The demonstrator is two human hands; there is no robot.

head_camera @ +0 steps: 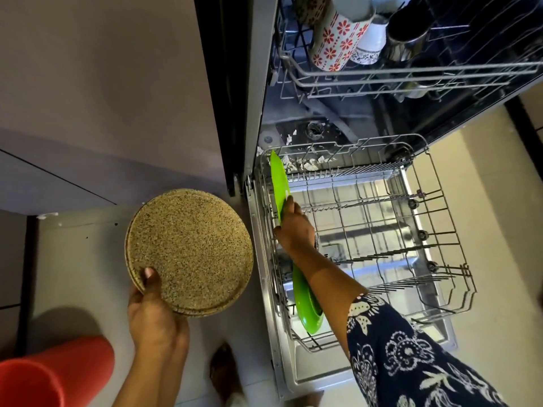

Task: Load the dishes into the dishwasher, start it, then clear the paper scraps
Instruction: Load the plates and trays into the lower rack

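While the left hand (152, 312) gripped a stack of speckled tan plates (191, 251) from below, its thumb laid on the top plate's near rim, the right hand (295, 227) reached into the lower rack (440, 201) of the open dishwasher (258, 83) and pinched the edge of a green plate (279, 183). That plate stood on edge along the rack's left side, near the middle of the frame. A second green plate (307, 306) stood on edge in the same row, lower in the frame, partly hidden behind the right forearm. The forearm's dark blue sleeve with a white print (411, 362) filled the lower right.

The stack was held left of the dishwasher, above the pale tiled floor (73, 259) and apart from the rack. The lower rack was pulled out over the lowered door (308, 374). White paper scraps (305, 165) lay at the rack's back edge, with a few more on the tub floor just behind it.

In the upper rack (411, 71), at the top of the frame, a red-flowered mug (338, 33) sat tilted beside a white mug with a dark patterned band (368, 45) and a steel tumbler (405, 39). A red bucket (44, 377) sat in the lower left corner, and a foot (226, 368) showed at the bottom centre. Grey cabinet fronts (102, 83) filled the upper left.
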